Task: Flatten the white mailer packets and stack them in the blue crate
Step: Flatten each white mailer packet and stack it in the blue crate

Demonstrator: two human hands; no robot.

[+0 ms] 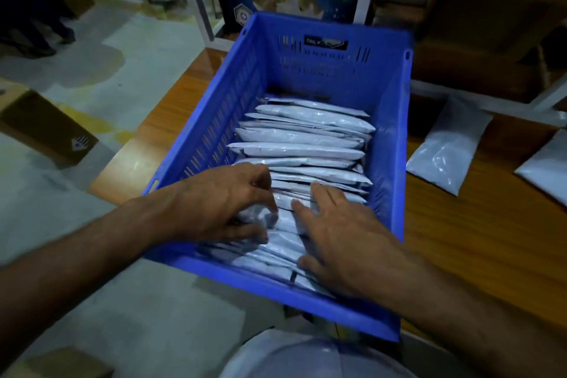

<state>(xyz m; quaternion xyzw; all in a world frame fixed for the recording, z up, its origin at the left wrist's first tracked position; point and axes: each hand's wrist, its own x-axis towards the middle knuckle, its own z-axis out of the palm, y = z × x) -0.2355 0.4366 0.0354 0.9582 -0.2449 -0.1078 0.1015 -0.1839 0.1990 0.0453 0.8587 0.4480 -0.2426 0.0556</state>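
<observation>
Both hands work inside the slotted blue plastic crate (pixel 395 120), which sits on the brown wooden table (pixel 478 242). The left hand (pixel 221 202), fingers curled, pinches a flat white plastic mailer packet (pixel 260 216) at the near end of the overlapping row of white packets (pixel 300 147), likely to seat it; the right hand (pixel 334 224) lies open, pressing neighbours flat. Two loose white packets (pixel 445 150) wait at 3 o'clock

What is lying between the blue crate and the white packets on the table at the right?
In the head view, only bare wooden table separates the blue crate from the nearest loose packet; nothing else lies there.
</observation>
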